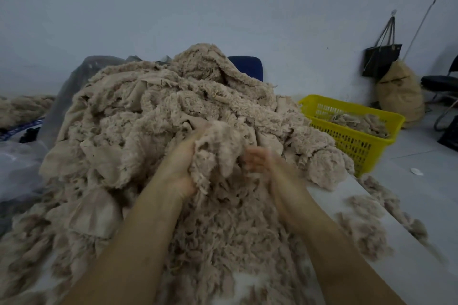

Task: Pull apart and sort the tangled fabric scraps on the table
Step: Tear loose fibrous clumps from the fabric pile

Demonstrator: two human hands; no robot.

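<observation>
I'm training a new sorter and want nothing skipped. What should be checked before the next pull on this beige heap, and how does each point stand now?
1. Left hand has a grip on the raised beige fleecy clump: ok, fingers curl round it.
2. Right hand has a grip too: cannot tell, it is blurred.
3. Clump separate from the big beige scrap pile: not ok, it runs into the pile.
4. Yellow slotted plastic basket has room: ok, only partly filled.
5. Bare white table beside the pile: ok, a strip shows at the right.
</observation>
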